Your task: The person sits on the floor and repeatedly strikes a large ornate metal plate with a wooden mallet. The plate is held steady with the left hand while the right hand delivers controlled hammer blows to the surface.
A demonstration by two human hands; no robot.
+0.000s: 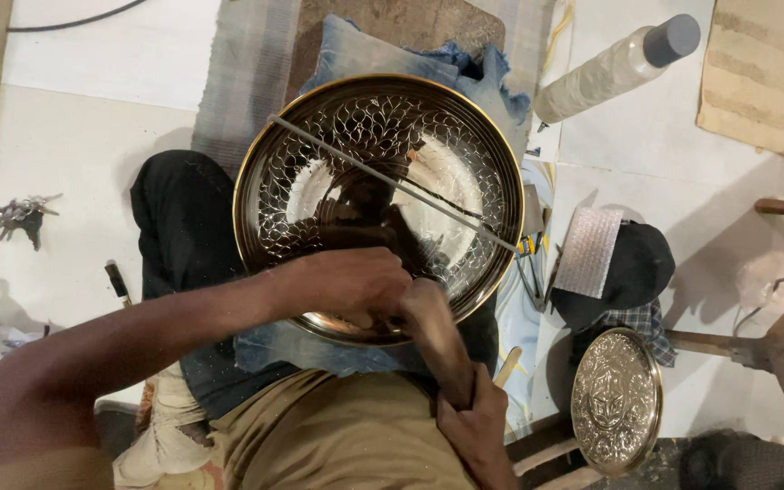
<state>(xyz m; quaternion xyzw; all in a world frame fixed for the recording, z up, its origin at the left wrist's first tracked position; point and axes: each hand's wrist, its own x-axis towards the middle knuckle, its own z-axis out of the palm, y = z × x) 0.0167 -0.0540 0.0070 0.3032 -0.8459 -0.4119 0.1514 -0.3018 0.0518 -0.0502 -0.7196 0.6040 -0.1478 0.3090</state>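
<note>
L hand fisted on engraved metal tray, R hand gripping wooden mallet; clear grey-capped bottle upper right.

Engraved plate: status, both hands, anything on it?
Left hand pressed on near rim of the engraved plate. Right hand gripping wooden mallet, head at the left hand. Thin metal rod lies across the plate.
</note>
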